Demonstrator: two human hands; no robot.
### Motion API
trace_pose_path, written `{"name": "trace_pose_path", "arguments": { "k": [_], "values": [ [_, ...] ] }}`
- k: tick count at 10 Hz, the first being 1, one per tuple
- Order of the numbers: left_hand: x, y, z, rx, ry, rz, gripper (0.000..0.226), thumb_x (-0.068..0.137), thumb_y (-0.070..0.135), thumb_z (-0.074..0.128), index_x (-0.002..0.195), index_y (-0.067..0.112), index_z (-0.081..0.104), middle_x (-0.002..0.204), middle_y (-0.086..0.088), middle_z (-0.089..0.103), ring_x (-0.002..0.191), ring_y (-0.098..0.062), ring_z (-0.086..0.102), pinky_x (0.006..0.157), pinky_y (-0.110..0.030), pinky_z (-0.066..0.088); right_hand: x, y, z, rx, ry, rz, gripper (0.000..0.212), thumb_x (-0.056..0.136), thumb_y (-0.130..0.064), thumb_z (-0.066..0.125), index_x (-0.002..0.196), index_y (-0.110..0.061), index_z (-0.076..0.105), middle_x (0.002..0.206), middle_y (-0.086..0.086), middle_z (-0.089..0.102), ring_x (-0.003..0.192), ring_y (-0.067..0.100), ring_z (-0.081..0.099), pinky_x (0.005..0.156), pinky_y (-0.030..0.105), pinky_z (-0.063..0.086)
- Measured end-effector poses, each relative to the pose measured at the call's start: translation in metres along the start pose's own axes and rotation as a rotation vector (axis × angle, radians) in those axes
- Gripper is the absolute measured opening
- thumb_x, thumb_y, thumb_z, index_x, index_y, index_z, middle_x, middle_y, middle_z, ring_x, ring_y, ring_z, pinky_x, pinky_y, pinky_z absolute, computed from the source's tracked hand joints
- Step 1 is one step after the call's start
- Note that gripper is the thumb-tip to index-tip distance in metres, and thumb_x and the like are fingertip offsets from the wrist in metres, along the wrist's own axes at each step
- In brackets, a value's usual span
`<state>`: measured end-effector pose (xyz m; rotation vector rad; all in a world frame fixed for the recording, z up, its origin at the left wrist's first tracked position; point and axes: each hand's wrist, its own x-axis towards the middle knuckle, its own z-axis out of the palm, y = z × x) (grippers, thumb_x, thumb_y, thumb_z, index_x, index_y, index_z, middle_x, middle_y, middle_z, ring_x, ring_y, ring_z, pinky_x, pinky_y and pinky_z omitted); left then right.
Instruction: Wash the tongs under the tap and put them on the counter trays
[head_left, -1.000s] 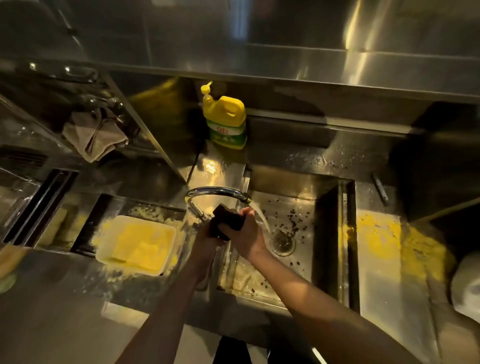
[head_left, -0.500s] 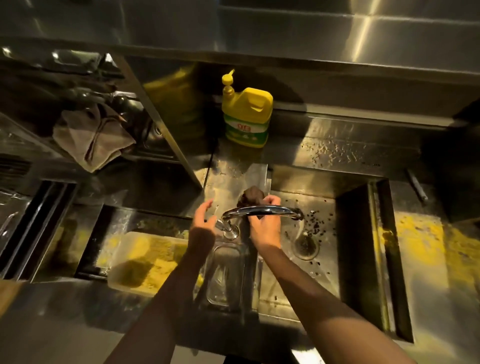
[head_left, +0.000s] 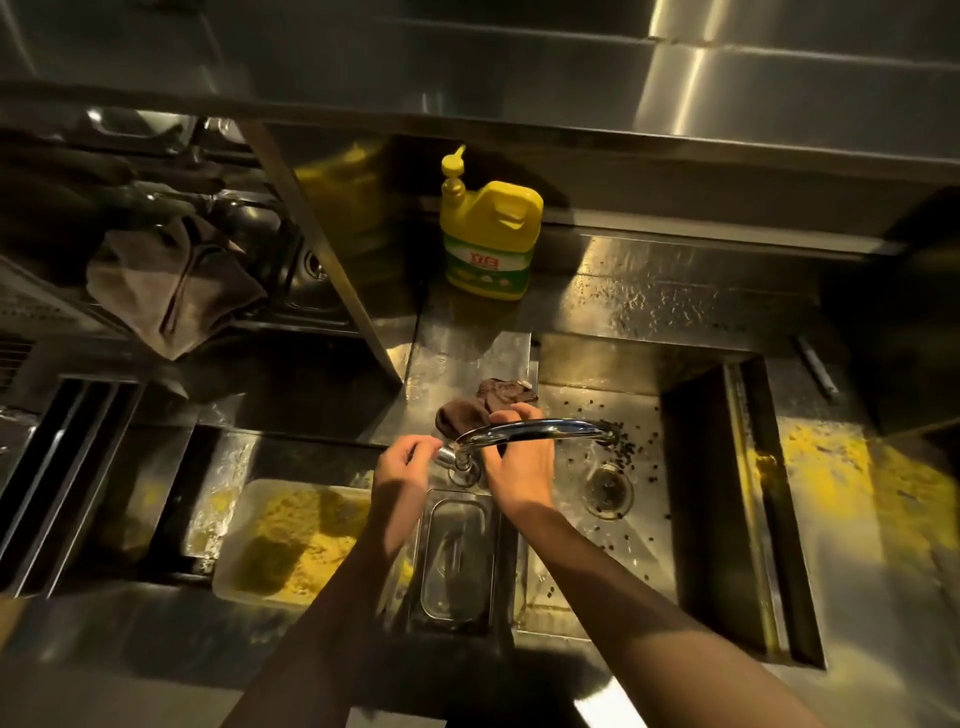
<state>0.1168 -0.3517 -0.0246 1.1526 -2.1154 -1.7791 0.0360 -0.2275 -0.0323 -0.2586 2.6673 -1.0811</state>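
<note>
Left hand (head_left: 402, 470) has its fingers curled at the tap (head_left: 535, 430) base and seems to pinch the valve knob. Right hand (head_left: 519, 462) grips a brown cloth (head_left: 467, 415), just behind the spout at 12.

Tongs aren't clearly visible. A faint shape in the steel pan (head_left: 457, 556) at 6, under the wrists, could be them, can't tell. No stream visible, so water looks off.

Risks:
- Spout arcs over both hands, so lifting the cloth hand straight up would knock it.
- Spout aims at the right sink (head_left: 696, 467) and the pan sits on the divider, so water would miss whatever is in the pan.
- Wet fingers on wet steel could drop the tongs among the dark specks by the drain (head_left: 605, 491).

Around:
- Soap bottle (head_left: 491, 244) at 12.
- Grey rag (head_left: 171, 291) at 10.
- Tub (head_left: 291, 540) of yellow crumbs at 8, which blocks the left basin.
- Yellow spill on the counter (head_left: 831, 467) at 3, a dirty landing spot.
</note>
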Motion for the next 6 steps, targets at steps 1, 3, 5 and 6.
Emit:
{"name": "trace_pose_path", "arguments": {
  "k": [1,3,5,6],
  "values": [
    [-0.005,0.000,-0.003,0.002,-0.006,-0.027,0.019,0.095,0.020,0.055,0.091,0.023,0.073,0.093,0.004,0.072,0.091,-0.011,0.065,0.078,-0.023,0.050,-0.004,-0.001,0.000,0.006,0.039,0.003,0.020,0.093,-0.023,0.064,0.109,-0.014,0.070,0.120,0.005,0.062,0.120,0.024,0.054,0.107,0.038,0.038],
    [-0.025,0.019,0.009,0.095,0.229,0.012,0.006,0.089,0.026,0.061,0.087,0.029,0.066,0.089,0.012,0.065,0.079,-0.002,0.059,0.059,-0.023,0.039,-0.016,0.004,-0.017,0.053,-0.030,0.013,0.020,0.099,-0.028,0.056,0.108,-0.013,0.067,0.108,0.007,0.066,0.107,0.023,0.058,0.088,0.032,0.042],
    [-0.035,0.014,0.019,-0.142,0.044,-0.012,0.016,0.094,0.015,0.052,0.080,0.020,0.059,0.078,-0.006,0.068,0.066,-0.018,0.063,0.058,-0.029,0.045,-0.022,0.013,-0.042,0.211,-0.163,0.090,0.016,0.098,-0.036,0.057,0.100,-0.025,0.068,0.093,-0.007,0.070,0.088,0.014,0.065,0.084,0.040,0.053],
    [-0.039,0.010,0.026,-0.191,-0.075,-0.123,0.021,0.098,0.005,0.046,0.083,0.010,0.059,0.076,-0.009,0.067,0.062,-0.016,0.066,0.058,-0.027,0.043,-0.024,0.014,-0.057,0.248,-0.162,0.101,0.016,0.098,-0.037,0.056,0.096,-0.025,0.067,0.088,-0.007,0.068,0.086,0.016,0.064,0.082,0.038,0.052]
  ]
}}
